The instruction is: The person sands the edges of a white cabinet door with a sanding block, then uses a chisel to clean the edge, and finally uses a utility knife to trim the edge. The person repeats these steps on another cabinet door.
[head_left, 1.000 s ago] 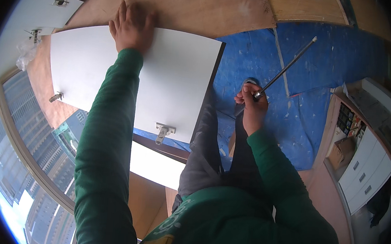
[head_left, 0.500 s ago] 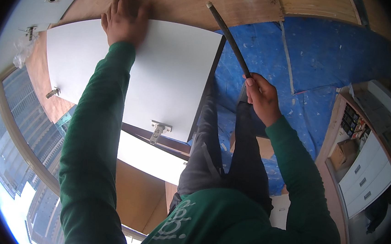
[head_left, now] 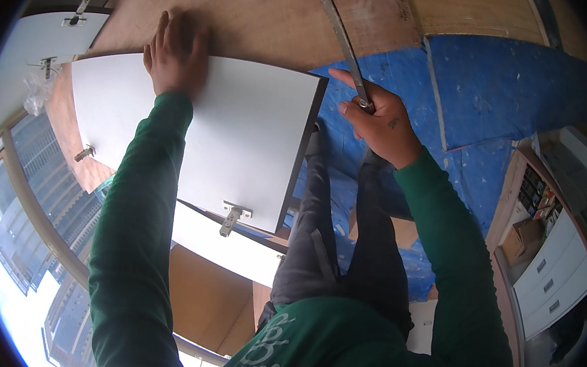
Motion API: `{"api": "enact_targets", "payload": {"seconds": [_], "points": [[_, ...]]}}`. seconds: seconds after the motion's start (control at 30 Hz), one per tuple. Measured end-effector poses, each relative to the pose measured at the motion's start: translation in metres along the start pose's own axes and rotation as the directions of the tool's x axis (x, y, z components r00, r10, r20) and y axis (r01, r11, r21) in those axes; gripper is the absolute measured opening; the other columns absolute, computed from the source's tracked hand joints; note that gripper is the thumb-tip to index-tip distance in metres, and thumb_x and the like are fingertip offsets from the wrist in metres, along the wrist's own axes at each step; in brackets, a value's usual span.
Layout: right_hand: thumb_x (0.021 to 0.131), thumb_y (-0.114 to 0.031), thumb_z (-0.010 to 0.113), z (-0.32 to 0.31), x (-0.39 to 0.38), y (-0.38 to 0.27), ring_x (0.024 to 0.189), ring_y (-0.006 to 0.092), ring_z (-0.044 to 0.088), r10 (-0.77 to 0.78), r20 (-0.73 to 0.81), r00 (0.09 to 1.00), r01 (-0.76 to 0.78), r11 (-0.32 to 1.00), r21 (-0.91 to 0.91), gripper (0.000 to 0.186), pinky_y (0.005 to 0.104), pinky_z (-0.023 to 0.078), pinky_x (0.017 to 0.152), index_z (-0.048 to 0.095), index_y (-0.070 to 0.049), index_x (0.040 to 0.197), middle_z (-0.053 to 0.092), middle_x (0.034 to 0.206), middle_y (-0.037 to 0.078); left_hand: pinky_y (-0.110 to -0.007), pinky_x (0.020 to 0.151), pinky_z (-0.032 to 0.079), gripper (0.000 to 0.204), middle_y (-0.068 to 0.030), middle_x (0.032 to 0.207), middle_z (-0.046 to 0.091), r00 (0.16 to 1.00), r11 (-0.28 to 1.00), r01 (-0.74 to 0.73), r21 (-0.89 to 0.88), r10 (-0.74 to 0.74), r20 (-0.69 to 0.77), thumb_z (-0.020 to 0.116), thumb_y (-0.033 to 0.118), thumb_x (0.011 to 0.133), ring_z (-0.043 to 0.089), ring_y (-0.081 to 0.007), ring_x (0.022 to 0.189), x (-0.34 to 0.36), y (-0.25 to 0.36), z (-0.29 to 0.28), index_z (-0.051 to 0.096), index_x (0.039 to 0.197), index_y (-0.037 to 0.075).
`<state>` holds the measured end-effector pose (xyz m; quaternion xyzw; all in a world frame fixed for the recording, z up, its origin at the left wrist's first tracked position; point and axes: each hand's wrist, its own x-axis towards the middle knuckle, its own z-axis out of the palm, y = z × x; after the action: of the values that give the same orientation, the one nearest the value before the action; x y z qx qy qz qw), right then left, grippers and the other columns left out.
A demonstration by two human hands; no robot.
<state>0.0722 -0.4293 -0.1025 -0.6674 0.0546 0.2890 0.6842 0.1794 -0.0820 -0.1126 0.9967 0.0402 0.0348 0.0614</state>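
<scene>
Brown plywood-like surface (head_left: pixel 251 21) fills the top of the frame, with creased blue sheeting (head_left: pixel 501 89), flecked with pale spots, spread at upper right. Buildings show through a framed window (head_left: pixel 60 172) at lower left. At the right edge of the frame is a white cabinet with drawers (head_left: pixel 555 273), beside a shelf holding a brown cardboard box (head_left: pixel 523 241).

Left of centre lies a large flat white panel (head_left: pixel 257 125) with a dark edge strip along its right side. One metal hinge (head_left: pixel 233 219) sits near its lower right corner, another metal hinge (head_left: pixel 84 153) at its lower left. More white panels with hinges (head_left: pixel 61 30) stand at upper left, above a crumpled clear plastic bag (head_left: pixel 36 94).

The left hand (head_left: pixel 177 60) rests at the panel's upper edge, its fingers extended past it over the brown wood; its grip is loose and flat, not wrapped around anything. Right of centre, the right hand (head_left: pixel 384 122) has its grip closed on the lower end of a long, slim, dark metal bar (head_left: pixel 346 43), index finger pointing outward. The bar slants up and left, running out of the top of the frame.
</scene>
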Motion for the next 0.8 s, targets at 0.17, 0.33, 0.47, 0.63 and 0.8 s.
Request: {"api": "enact_targets", "payload": {"seconds": [0.17, 0.33, 0.47, 0.63, 0.8], "points": [[0.100, -0.011, 0.064, -0.002, 0.015, -0.001, 0.057, 0.0046, 0.044, -0.029, 0.108, 0.994, 0.039, 0.995, -0.092, 0.048, 0.0253, 0.038, 0.054, 0.060, -0.012, 0.148, 0.045, 0.064, -0.007, -0.050, 0.129, 0.013, 0.067, -0.0068, 0.166, 0.040, 1.000, 1.000, -0.017, -0.014, 0.017, -0.014, 0.060, 0.054, 0.096, 0.036, -0.0259, 0.153, 0.000, -0.001, 0.000, 0.051, 0.152, 0.018], [0.102, -0.015, 0.065, -0.002, 0.020, -0.003, 0.061, 0.0049, 0.051, -0.058, 0.124, 0.991, 0.072, 0.991, -0.114, 0.045, 0.0258, 0.042, 0.058, 0.061, -0.010, 0.146, 0.054, 0.071, -0.003, -0.050, 0.129, 0.013, 0.065, -0.0077, 0.165, 0.042, 1.000, 0.999, -0.024, -0.024, 0.023, -0.013, 0.061, 0.052, 0.096, 0.036, -0.0268, 0.153, -0.001, 0.002, -0.003, 0.053, 0.150, 0.017], [0.101, -0.023, 0.069, -0.005, 0.020, -0.011, 0.072, 0.0093, 0.065, -0.081, 0.084, 0.993, 0.085, 0.995, -0.044, 0.037, 0.0286, 0.052, 0.069, 0.068, -0.006, 0.134, 0.074, 0.089, 0.007, -0.051, 0.129, 0.013, 0.064, -0.0085, 0.165, 0.042, 0.999, 0.999, -0.040, -0.028, 0.039, -0.014, 0.062, 0.051, 0.096, 0.036, -0.0272, 0.153, -0.001, -0.001, -0.003, 0.053, 0.150, 0.017], [0.100, -0.030, 0.073, -0.012, 0.012, -0.005, 0.069, 0.0113, 0.066, 0.021, 0.060, 0.998, -0.015, 0.995, -0.100, 0.030, 0.0287, 0.052, 0.065, 0.072, -0.003, 0.112, 0.074, 0.087, 0.008, -0.051, 0.128, 0.013, 0.065, -0.0085, 0.166, 0.040, 0.999, 0.999, -0.047, -0.023, 0.047, -0.001, 0.063, 0.049, 0.096, 0.036, -0.0273, 0.153, -0.003, -0.004, -0.004, 0.052, 0.151, 0.018], [0.096, -0.034, 0.078, 0.029, 0.000, 0.001, 0.061, 0.0087, 0.059, 0.081, -0.031, 0.996, -0.083, 0.992, -0.099, 0.032, 0.0283, 0.044, 0.055, 0.073, -0.003, 0.103, 0.070, 0.074, 0.005, -0.051, 0.129, 0.012, 0.066, -0.0086, 0.167, 0.039, 0.999, 0.998, -0.053, -0.034, 0.052, -0.009, 0.062, 0.049, 0.096, 0.035, -0.0274, 0.154, -0.003, -0.004, -0.002, 0.050, 0.153, 0.018]]}}
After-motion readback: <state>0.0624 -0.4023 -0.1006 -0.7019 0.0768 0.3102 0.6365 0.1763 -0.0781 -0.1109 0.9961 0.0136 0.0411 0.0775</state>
